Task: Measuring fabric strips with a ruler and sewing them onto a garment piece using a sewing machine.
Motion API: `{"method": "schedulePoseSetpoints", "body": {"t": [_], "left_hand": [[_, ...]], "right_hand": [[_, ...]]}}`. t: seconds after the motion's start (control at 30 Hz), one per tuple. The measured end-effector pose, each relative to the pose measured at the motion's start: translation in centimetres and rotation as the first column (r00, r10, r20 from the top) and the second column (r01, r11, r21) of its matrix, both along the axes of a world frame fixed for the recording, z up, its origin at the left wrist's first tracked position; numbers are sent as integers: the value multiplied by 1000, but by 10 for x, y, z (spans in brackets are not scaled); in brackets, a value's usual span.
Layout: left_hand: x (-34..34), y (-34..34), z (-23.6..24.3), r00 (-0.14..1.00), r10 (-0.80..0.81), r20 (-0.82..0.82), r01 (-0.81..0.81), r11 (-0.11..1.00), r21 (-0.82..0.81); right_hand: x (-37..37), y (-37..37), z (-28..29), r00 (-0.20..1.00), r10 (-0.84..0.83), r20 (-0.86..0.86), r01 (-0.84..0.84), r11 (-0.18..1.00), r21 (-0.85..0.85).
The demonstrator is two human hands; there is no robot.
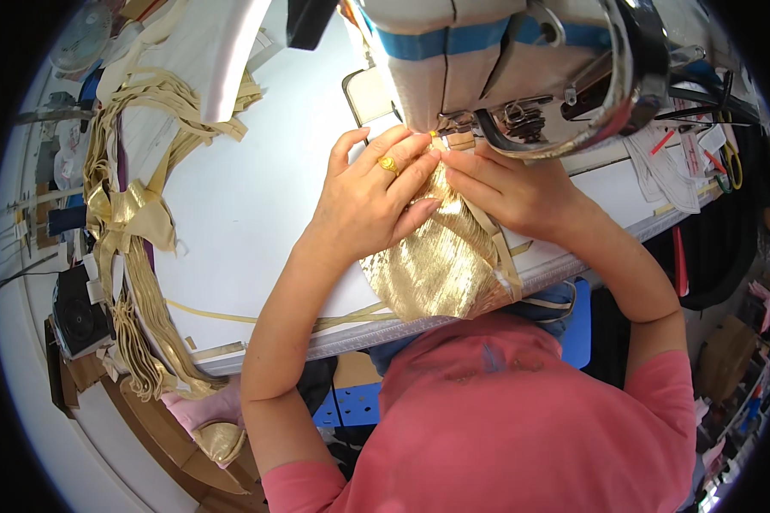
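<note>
Both hands are at the sewing machine's presser foot (443,120) on a piece of shiny gold fabric (436,269) with a narrow gold strip (503,256) along its right side. My left hand (372,188) lies over the fabric's left part, fingers slightly bent and apart, a gold ring on one finger. My right hand (513,188) rests on the strip and fabric, fingers extended toward the foot, fingertips close to my left ones, thumb hidden. The exact contact under the foot is too small to tell.
Bundles of gold strips (128,256) lie along the white table's (222,214) left side. The machine head (453,60) overhangs the top middle. Paper pattern pieces (659,171) and scissors (731,167) sit at the right. A dark speaker-like box (81,312) stands at left.
</note>
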State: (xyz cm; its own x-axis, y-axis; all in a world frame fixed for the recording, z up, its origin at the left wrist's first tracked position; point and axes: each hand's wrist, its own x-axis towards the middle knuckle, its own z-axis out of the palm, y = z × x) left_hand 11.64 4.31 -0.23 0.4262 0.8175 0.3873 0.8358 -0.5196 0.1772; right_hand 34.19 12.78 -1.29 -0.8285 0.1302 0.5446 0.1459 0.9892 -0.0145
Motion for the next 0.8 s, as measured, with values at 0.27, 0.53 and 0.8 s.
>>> {"method": "schedulePoseSetpoints", "body": {"t": [0.27, 0.53, 0.8], "left_hand": [[-3, 13, 2, 905, 212, 368, -180, 976, -118], [-17, 62, -8, 842, 401, 361, -168, 831, -531], [-9, 75, -7, 803, 426, 417, -140, 815, -563]], "right_hand": [[-3, 3, 2, 1000, 17, -19, -16, 1000, 25], [-3, 1, 0, 1000, 4, 21, -3, 1000, -27], [-1, 2, 4, 998, -36, 58, 37, 999, -22]]}}
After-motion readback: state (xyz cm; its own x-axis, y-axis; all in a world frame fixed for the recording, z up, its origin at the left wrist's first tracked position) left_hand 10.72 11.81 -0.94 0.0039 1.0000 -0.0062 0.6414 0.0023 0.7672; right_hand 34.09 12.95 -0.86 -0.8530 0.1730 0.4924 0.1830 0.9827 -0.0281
